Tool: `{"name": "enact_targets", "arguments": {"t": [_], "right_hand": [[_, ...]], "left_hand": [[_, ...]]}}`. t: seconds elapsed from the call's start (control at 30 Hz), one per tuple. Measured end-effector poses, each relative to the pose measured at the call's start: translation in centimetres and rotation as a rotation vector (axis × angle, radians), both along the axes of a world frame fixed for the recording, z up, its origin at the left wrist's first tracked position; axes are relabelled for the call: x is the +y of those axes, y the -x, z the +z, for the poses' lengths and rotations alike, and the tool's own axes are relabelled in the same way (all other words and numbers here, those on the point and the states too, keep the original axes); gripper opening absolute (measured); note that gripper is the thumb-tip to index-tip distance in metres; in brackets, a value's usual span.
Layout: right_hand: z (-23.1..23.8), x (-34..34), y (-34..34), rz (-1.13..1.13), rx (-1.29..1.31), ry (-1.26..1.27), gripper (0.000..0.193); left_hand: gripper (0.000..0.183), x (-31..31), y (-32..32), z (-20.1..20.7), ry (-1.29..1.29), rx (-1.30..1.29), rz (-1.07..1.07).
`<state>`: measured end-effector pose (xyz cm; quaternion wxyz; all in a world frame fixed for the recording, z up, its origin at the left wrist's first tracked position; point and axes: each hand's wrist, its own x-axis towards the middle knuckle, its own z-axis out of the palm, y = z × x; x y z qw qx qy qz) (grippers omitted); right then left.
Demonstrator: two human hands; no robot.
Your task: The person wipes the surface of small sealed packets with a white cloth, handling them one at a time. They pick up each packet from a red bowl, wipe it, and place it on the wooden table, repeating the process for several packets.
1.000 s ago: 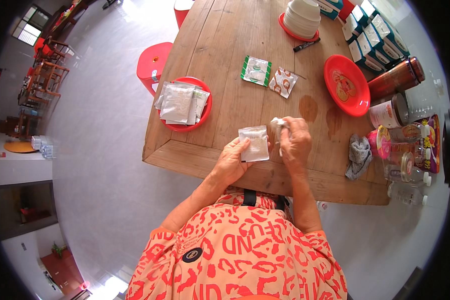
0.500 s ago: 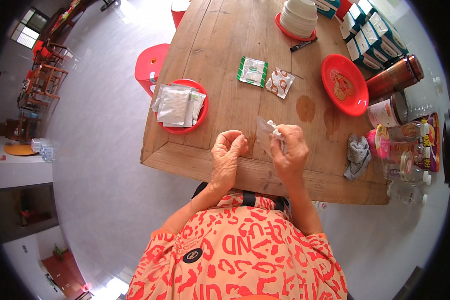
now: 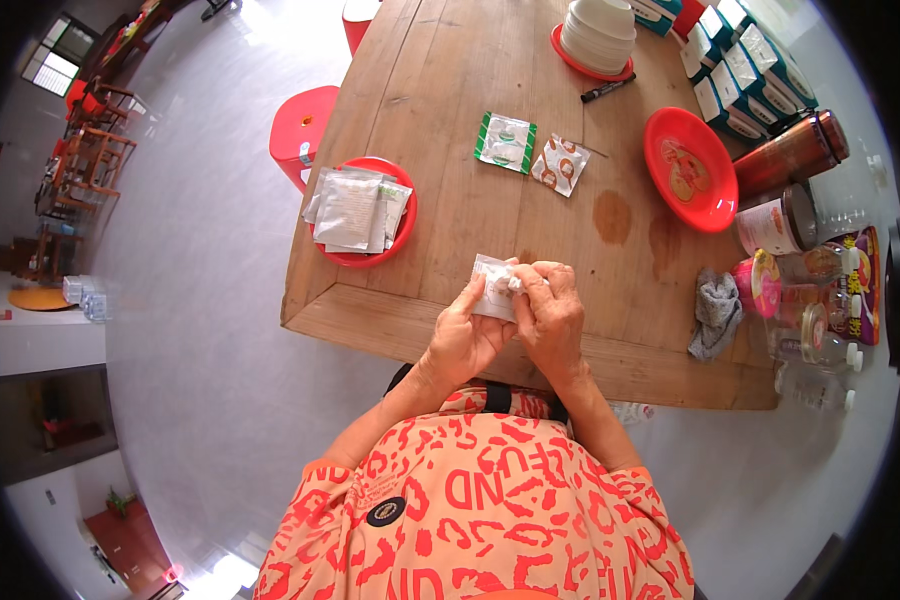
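Observation:
Above the near edge of the wooden table, my two hands meet at a small whitish sachet. My left hand grips it from the left, thumb on top. The closed fingers of my right hand press at its right side, where a bit of crumpled white stuff shows; what that is, I cannot make out. Farther forward lie a green-edged packet and a silvery packet with brown marks. To the left, several flat pale packets are piled in a red dish.
A red oval plate, a copper-coloured flask, a jar, a grey cloth and clear bottles line the right side. White bowls, a black marker and boxes stand farther back. A red stool is beyond the left edge.
Both hands have come together. The sachet, earlier held by the right hand alone with the white stuff, is now turned flatter and gripped by the left hand too.

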<state>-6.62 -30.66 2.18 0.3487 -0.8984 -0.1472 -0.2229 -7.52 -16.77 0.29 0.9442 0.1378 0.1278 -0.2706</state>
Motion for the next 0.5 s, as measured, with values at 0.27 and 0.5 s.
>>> {"name": "enact_targets", "arguments": {"t": [0.27,0.5], "right_hand": [[0.1,0.5,-0.4,0.019,-0.030,-0.036,0.026],[0.1,0.6,-1.1,0.005,0.037,0.067,0.024]], "left_hand": [[0.044,-0.6,-0.2,0.1,-0.168,-0.046,0.013],[0.041,-0.2,0.1,-1.0,-0.223,-0.048,-0.018]]}}
